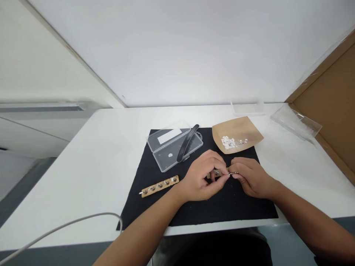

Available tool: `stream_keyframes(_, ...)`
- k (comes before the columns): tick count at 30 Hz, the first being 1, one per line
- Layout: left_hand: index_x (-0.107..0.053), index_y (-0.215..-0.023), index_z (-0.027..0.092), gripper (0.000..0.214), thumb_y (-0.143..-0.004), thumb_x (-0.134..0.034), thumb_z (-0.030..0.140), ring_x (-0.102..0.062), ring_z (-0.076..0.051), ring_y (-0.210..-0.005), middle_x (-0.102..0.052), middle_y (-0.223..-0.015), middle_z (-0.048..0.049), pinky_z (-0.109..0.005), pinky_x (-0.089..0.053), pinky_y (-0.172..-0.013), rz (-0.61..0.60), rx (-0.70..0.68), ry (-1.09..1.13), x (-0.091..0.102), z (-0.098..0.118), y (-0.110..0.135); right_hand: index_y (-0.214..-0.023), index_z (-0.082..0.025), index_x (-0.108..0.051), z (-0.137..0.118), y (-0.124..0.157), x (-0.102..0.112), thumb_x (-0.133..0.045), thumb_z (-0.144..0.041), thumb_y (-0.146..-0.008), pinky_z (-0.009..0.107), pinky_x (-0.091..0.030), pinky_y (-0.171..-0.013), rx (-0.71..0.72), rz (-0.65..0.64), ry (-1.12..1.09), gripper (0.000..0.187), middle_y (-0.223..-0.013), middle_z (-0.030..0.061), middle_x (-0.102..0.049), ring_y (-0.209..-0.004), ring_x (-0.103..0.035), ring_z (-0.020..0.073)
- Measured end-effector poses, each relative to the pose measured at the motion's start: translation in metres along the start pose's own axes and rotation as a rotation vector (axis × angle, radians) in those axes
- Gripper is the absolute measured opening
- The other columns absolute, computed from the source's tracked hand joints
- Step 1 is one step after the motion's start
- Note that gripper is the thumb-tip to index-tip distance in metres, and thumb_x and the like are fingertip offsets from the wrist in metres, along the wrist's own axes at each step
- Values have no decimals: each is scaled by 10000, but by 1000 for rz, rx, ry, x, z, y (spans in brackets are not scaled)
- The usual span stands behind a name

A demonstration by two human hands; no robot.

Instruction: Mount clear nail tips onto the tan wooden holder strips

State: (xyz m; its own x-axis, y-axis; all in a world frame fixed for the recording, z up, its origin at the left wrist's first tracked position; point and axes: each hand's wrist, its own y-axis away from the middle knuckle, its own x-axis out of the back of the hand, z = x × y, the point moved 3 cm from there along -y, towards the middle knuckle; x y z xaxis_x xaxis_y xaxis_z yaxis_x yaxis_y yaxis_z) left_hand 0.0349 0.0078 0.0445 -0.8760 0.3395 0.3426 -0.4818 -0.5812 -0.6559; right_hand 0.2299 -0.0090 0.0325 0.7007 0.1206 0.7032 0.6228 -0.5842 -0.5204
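Note:
My left hand (209, 175) is closed, its thumb and forefinger pinched together over the black cloth. What lies between those fingertips is too small to make out. My right hand (251, 177) is wrapped round a small shiny metal tool (234, 173), whose tip meets the left fingertips; its kind is not clear. Behind the left fingers a tan strip (217, 173) with metal studs shows in part. To the left of my hands lies another tan strip (160, 186), bearing several metal studs with small white pieces on them.
A brown paper tray (249, 129) with small white nail-tip-like pieces (229, 142) stands behind my hands. A black curved nail file (187, 144) rests across an open clear plastic case (163, 159). Clear plastic lids (296, 122) lie at back right, beside a cardboard box (327, 99). A white cable (74, 222) runs front left.

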Motion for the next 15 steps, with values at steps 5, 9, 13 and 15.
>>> stream_keyframes(5, -648, -981, 188, 69, -969, -694, 139, -640, -172, -831, -694, -910, -78, -236, -544, -603, -64, 48, 88, -1, -1, 0, -1018, -222, -558, 1, 1, -1, -335, -354, -1174, 287, -384, -628, -15, -12, -46, 302, -795, 0, -541, -680, -479, 165)
stream_keyframes(9, -631, -971, 194, 57, -986, -673, 159, -644, -182, -839, -697, -916, -85, -242, -532, -597, -92, 52, 73, 0, 1, -1, -1009, -223, -548, 2, 2, -3, -340, -358, -1176, 289, -371, -630, -23, -21, -59, 299, -803, -2, -535, -684, -474, 162)
stream_keyframes(13, -619, -961, 198, 69, -982, -657, 145, -629, -178, -825, -692, -906, -80, -250, -534, -618, -105, 22, 39, 1, 2, -2, -999, -223, -541, 2, 1, -4, -329, -371, -1178, 290, -374, -637, -29, -22, -88, 315, -805, -2, -533, -685, -476, 160)
stream_keyframes(15, -609, -957, 201, 81, -974, -656, 137, -620, -178, -815, -685, -892, -70, -274, -540, -661, -108, -4, 7, 1, 2, -2, -993, -224, -537, 2, 1, -4, -324, -371, -1179, 289, -372, -635, -29, -20, -88, 319, -802, -3, -533, -683, -476, 160)
